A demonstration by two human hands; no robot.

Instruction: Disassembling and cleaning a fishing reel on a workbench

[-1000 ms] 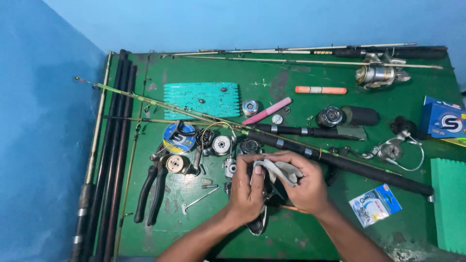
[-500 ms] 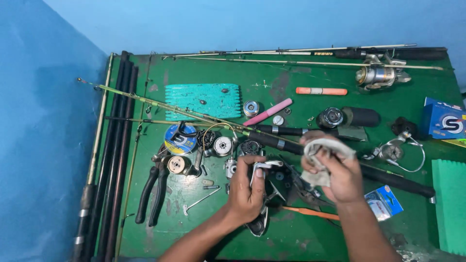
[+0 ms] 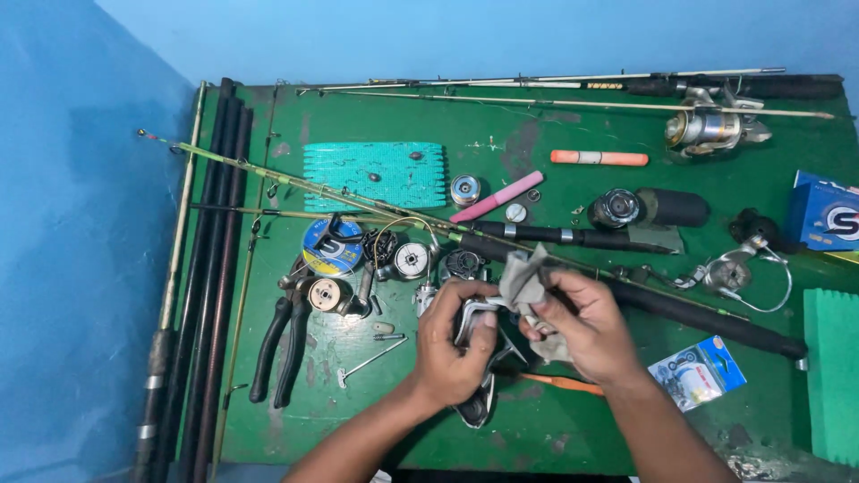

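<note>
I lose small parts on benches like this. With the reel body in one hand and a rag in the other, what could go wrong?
1. The right hand wipes with the grey rag just above loose screws and a spool; a sweep might scatter them.
2. The left hand alone holds the reel body, so it could slip.
3. The thin rod crosses close by and may snag the rag.

Bright, even light; soft shadows under hands; sharp centre, slight wide-angle bending at edges; no glare.
</note>
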